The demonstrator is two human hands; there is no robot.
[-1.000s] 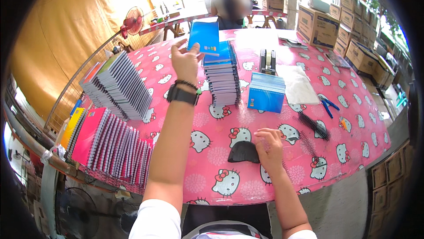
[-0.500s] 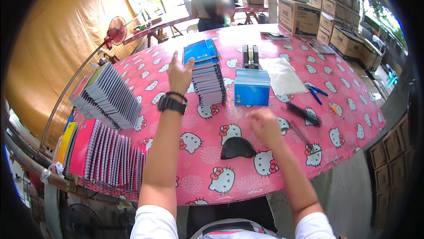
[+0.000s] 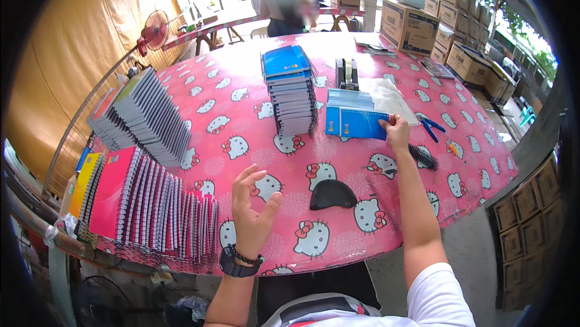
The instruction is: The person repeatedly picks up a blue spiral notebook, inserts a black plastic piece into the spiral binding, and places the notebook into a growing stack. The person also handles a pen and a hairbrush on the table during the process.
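Observation:
My right hand point(image 3: 397, 132) pinches the right edge of a blue notepad point(image 3: 366, 123), which juts out to the right in front of a stack of blue pads point(image 3: 350, 98). Nearer to me, my left hand point(image 3: 254, 206) hovers empty above the table, its fingers apart. Between the hands and closer to me lies a black curved pad point(image 3: 333, 194). A tall pile of blue spiral notebooks point(image 3: 291, 100) stands left of the stack. Loose black spiral wires point(image 3: 423, 156) lie right of my right hand, with another thin wire coil point(image 3: 382, 200) nearer to me.
Pink and red spiral notebooks point(image 3: 156, 200) and grey-edged ones point(image 3: 152, 118) fill the table's left side. Behind the blue pads are a tape dispenser point(image 3: 346, 73) and a white sheet point(image 3: 386, 94). Blue-handled pliers point(image 3: 431, 126) lie rightward. Boxes point(image 3: 409, 25) and a person point(image 3: 280, 3) are farther off.
My left hand has left the spiral notebook pile and come back toward me. My right hand has reached forward and taken hold of a blue notepad at the stack.

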